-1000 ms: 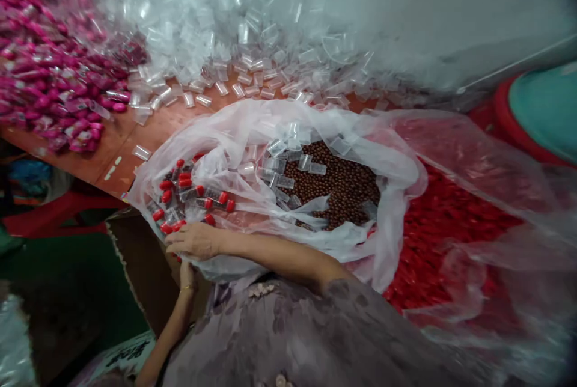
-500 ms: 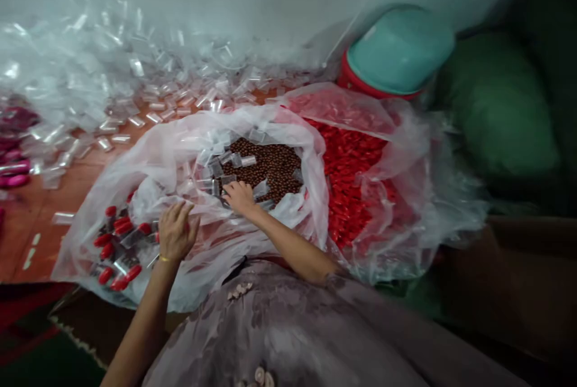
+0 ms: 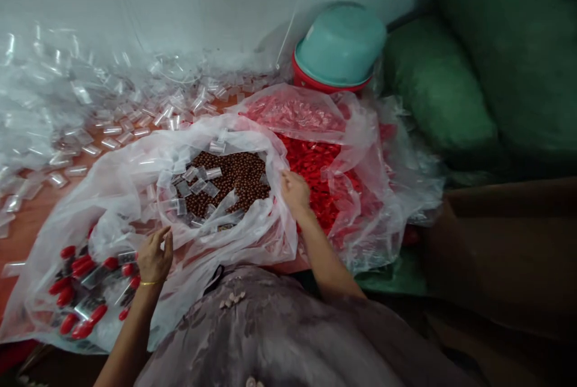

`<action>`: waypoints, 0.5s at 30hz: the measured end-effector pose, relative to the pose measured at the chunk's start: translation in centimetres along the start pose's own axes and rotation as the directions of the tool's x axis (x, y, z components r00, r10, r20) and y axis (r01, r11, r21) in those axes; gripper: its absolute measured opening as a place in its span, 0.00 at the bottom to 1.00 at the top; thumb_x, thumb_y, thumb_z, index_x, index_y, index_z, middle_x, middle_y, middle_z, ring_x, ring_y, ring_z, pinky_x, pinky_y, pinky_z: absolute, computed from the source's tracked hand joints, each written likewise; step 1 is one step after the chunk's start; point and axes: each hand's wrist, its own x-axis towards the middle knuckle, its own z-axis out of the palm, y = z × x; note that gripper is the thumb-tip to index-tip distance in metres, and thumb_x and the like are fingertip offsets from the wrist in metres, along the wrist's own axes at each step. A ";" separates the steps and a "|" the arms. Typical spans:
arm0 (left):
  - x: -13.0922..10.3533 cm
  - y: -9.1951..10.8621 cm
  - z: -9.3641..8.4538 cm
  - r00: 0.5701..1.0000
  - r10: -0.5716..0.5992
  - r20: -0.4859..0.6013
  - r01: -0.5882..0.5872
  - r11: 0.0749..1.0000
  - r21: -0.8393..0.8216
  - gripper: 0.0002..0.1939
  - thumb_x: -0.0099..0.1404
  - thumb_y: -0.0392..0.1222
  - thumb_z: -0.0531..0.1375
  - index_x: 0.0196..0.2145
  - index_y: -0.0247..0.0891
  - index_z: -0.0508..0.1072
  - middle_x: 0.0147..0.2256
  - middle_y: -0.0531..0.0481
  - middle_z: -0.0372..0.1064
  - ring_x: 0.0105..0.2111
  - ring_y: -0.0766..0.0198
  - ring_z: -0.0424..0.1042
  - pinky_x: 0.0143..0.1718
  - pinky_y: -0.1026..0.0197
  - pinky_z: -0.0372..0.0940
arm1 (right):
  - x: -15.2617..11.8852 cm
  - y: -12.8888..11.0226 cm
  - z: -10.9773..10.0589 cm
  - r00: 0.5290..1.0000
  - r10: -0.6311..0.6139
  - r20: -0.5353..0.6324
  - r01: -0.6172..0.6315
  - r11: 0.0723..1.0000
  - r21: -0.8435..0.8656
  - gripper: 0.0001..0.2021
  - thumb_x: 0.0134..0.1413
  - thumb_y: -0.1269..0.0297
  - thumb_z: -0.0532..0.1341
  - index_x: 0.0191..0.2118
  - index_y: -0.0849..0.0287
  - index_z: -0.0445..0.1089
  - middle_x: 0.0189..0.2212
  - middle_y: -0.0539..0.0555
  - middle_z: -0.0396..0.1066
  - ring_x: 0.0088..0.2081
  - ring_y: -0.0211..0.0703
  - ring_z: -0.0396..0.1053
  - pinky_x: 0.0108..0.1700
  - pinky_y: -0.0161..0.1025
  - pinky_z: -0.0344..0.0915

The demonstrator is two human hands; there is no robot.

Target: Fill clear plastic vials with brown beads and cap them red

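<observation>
My left hand [image 3: 154, 256], a yellow band at its wrist, hovers beside a heap of clear tubes with red caps [image 3: 82, 267] on the plastic sheet; its fingers are loosely bent and apart, with nothing visible in them. My right hand [image 3: 296, 193] is over the rim between the bead hollow and the red pieces, fingers curled together; what they hold, if anything, is hidden. Brown beads [image 3: 246, 173] fill a hollow in the white plastic sheet [image 3: 112, 164], with several empty clear tubes [image 3: 198, 185] on top. Red plastic pieces [image 3: 311, 164] lie in a clear bag [image 3: 360, 134].
A large pile of clear tubes [image 3: 81, 95] spreads along the wall over the orange surface [image 3: 40, 210]. A turquoise basin [image 3: 342, 44] stands upside down on a red one [image 3: 311, 79] at the back. Green sacks [image 3: 442, 86] and a cardboard box [image 3: 509, 243] are at the right.
My right hand has left the tubes on the beads and moved right to the edge of the red pieces. My left hand has moved slightly down-left. The view has turned rightward.
</observation>
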 end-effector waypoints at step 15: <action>6.5 9.6 3.3 0.839 -0.072 0.540 -0.013 0.988 0.152 0.15 0.65 0.41 0.48 0.43 0.39 0.72 0.37 0.43 0.71 0.39 0.58 0.69 0.37 0.61 0.60 | 6.8 12.7 -1.1 0.986 0.111 0.128 -0.043 0.894 -0.446 0.14 0.53 0.65 0.52 0.37 0.67 0.71 0.38 0.67 0.69 0.40 0.54 0.62 0.36 0.44 0.56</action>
